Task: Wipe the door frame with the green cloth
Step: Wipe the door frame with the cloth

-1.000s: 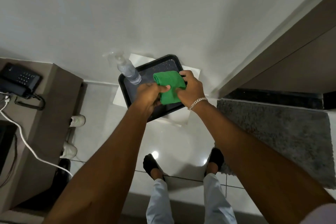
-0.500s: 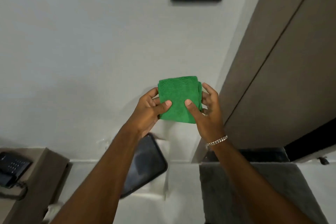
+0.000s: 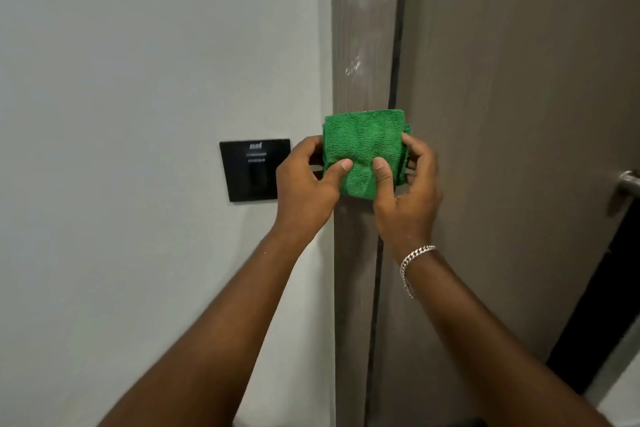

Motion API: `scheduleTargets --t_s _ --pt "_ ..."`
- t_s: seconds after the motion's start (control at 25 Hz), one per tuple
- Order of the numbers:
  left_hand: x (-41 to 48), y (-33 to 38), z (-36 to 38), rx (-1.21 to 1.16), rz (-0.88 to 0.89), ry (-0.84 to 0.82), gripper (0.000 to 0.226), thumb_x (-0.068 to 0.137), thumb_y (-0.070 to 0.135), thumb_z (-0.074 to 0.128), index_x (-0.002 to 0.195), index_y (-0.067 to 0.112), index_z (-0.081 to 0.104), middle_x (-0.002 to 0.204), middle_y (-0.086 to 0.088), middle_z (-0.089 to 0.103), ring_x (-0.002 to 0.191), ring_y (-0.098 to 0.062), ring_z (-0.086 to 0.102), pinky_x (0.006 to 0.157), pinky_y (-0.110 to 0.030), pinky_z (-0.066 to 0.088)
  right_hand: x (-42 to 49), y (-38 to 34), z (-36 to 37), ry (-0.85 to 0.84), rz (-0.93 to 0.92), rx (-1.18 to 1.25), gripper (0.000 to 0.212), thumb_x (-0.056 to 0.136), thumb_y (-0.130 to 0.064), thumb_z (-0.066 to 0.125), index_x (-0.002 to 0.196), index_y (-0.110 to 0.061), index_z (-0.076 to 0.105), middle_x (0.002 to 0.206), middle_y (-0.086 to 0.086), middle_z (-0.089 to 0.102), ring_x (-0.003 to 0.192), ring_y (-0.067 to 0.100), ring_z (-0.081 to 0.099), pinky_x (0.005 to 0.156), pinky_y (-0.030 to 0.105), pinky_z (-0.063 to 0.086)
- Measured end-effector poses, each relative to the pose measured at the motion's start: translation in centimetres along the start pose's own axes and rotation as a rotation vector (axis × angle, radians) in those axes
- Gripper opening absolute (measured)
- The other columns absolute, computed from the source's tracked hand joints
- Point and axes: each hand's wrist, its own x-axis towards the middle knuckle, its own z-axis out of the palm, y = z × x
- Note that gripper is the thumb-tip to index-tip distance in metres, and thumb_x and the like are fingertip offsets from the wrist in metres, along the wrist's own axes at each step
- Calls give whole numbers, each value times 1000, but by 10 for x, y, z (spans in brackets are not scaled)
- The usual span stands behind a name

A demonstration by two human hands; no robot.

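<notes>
A folded green cloth (image 3: 362,146) is held up in front of the brown door frame (image 3: 360,45), which runs vertically through the middle of the view. My left hand (image 3: 304,187) grips the cloth's left edge, thumb on its front. My right hand (image 3: 405,194), with a silver bracelet on the wrist, grips its right edge the same way. White spray droplets and streaks show on the frame above the cloth. Whether the cloth touches the frame cannot be told.
A black wall panel (image 3: 254,170) sits on the white wall (image 3: 138,80) just left of my left hand. The brown door (image 3: 519,114) fills the right side, with a metal handle (image 3: 628,184) at the right edge.
Both hands lifted the cloth from the black tray on the floor up to chest height. My view rose from the floor to the door frame and wall panel.
</notes>
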Motion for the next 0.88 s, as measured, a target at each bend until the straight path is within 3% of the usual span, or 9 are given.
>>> scheduleTargets --t_s 0.12,0.2,0.36,0.44,0.52,0.6,0.72,0.8,0.88 --pt "16 5 4 167 131 88 29 80 21 75 106 13 65 100 -2 67 86 -15 64 76 -37 59 15 -2 14 50 -59 -87 35 92 -11 64 125 -7 55 128 11 59 117 29 56 98 52 50" --pt "19 8 3 150 133 105 28 78 21 76 103 14 65 97 -2 69 83 -16 65 76 -41 59 13 -4 24 69 -175 -186 35 96 -11 56 131 -8 54 144 17 50 133 31 47 112 48 41" --pt "33 18 -13 83 155 73 24 82 18 73 104 20 65 90 5 69 83 -7 67 77 -38 61 7 -6 46 -50 -301 -239 48 104 -33 38 144 -8 47 158 19 36 152 34 25 119 56 30" --pt "54 33 -34 70 315 147 20 86 18 65 106 18 64 93 4 69 87 -4 66 80 -31 60 11 -10 57 -48 -288 -348 63 100 -52 40 150 -14 38 162 17 29 154 34 16 120 57 25" --pt "84 46 -56 248 578 259 27 88 17 58 113 9 63 107 -7 69 102 -14 64 90 -28 56 21 -16 68 5 -272 -460 68 96 -61 41 152 -22 35 163 14 27 154 33 14 120 58 24" --pt "120 55 -72 520 709 270 42 90 18 54 130 3 55 133 -18 59 129 -28 52 109 -38 44 34 -19 76 56 -287 -504 66 96 -61 43 151 -25 36 162 13 30 153 35 17 120 59 25" --pt "159 50 -82 965 644 191 68 95 32 42 154 5 21 165 -18 17 154 -32 10 126 -50 10 33 -2 71 61 -475 -539 60 97 -56 47 146 -21 43 157 16 38 150 40 26 117 61 29" --pt "168 39 -85 1124 663 222 74 95 40 33 156 8 6 167 -16 5 155 -30 1 126 -50 4 30 5 67 92 -488 -488 57 99 -54 46 144 -19 44 155 17 40 149 39 27 117 59 31" --pt "171 33 -85 1165 694 258 75 95 45 28 156 8 4 167 -16 5 155 -30 2 125 -50 4 42 -7 79 205 -334 -416 56 99 -53 44 145 -20 44 157 14 38 150 34 25 120 52 28"
